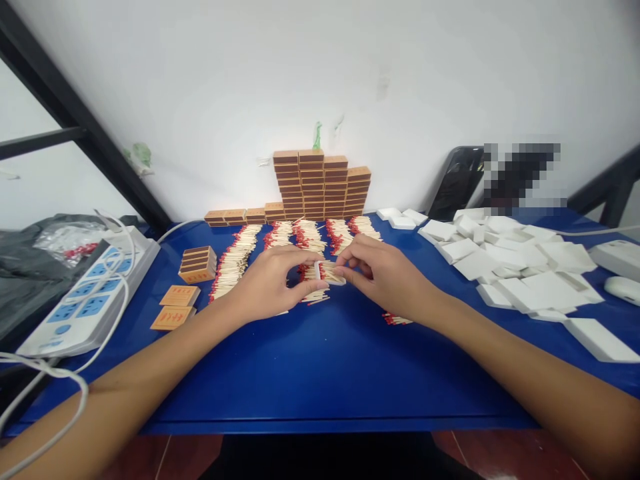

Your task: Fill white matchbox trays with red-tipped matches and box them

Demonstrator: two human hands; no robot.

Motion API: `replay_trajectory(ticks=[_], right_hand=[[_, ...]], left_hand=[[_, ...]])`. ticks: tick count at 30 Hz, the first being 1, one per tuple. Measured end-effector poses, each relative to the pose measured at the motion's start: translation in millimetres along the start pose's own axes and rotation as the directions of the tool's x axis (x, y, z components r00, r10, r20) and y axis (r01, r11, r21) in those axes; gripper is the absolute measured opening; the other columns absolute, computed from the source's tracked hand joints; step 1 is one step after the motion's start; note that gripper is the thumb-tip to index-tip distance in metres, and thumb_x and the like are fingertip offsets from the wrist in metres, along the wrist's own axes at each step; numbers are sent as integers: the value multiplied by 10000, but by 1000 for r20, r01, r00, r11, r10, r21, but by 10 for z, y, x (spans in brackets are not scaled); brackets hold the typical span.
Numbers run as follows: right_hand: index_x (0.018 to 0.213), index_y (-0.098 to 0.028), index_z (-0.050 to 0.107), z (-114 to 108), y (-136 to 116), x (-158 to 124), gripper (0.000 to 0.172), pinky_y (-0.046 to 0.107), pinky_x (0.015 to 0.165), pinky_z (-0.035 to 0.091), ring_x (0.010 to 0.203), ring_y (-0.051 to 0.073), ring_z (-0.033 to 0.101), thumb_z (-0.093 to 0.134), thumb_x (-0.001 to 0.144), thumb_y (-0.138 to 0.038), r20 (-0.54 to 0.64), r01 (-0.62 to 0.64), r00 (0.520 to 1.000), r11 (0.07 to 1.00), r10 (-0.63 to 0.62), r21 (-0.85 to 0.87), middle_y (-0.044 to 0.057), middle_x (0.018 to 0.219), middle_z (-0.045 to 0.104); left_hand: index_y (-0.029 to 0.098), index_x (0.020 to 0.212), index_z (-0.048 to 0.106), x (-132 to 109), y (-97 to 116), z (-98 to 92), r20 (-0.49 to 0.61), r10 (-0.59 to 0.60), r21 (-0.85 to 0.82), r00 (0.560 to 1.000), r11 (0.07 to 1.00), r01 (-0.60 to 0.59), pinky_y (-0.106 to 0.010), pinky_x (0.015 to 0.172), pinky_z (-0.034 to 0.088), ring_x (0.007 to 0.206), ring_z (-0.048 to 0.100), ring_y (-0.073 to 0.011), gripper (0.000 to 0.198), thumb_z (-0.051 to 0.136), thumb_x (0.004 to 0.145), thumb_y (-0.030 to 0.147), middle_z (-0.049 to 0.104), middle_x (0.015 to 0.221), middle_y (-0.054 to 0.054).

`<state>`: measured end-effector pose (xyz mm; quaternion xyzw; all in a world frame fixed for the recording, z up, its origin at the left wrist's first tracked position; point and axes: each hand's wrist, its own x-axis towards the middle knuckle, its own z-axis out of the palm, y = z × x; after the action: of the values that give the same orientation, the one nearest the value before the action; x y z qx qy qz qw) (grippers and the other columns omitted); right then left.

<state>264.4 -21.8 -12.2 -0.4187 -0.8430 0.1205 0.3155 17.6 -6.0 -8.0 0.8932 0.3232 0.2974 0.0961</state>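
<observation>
My left hand [270, 283] grips the left end of a small white matchbox tray [317, 271] between thumb and fingers. Red-tipped matches [328, 269] lie in the tray, their heads toward the left. At the tray's right end my right hand [385, 272] is closed, thumb and fingertips pinched on the matches; its other fingers are curled. Rows of loose matches [239, 257] run across the blue table behind and beside both hands. A few matches [397, 319] lie below my right wrist.
Stacked matchboxes [313, 183] stand against the wall. Matchbox sleeves [173, 318] and a small matchbox stack [197, 265] sit at left, near a power strip [95, 293] with white cables. White trays [510, 257] are heaped at right. A black phone [456, 181] leans on the wall.
</observation>
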Motion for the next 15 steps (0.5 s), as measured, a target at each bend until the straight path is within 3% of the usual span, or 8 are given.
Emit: replay_trajectory(ticks=[4, 11, 15], right_hand=[[937, -204, 679, -1, -23, -1, 30, 297, 678, 412, 721, 149, 527, 675, 963, -189, -90, 38, 995, 999, -37, 10, 6, 835, 582], [1014, -202, 721, -13, -47, -7, 125, 284, 665, 425, 752, 154, 537, 597, 1026, -192, 20, 156, 987, 986, -157, 59, 30, 886, 569], [1018, -203, 725, -34, -31, -7, 111, 285, 665, 425, 718, 144, 520, 615, 1021, -217, 39, 128, 991, 991, -129, 35, 22, 891, 549]], left_hand=[[204, 1183, 739, 1, -2, -4, 0, -9, 1, 1000, 1000, 9, -349, 861, 545, 949, 730, -220, 374, 743, 932, 480, 787, 1057, -53], [211, 1170, 736, -6, 7, -6, 9, -10, 4, 1000, 1000, 10, -361, 892, 548, 1003, 734, -235, 350, 757, 925, 460, 790, 1093, -50], [213, 1180, 736, -6, 3, -5, -2, -3, 7, 1000, 1000, 3, -356, 871, 551, 975, 737, -231, 369, 754, 925, 479, 792, 1075, -48]])
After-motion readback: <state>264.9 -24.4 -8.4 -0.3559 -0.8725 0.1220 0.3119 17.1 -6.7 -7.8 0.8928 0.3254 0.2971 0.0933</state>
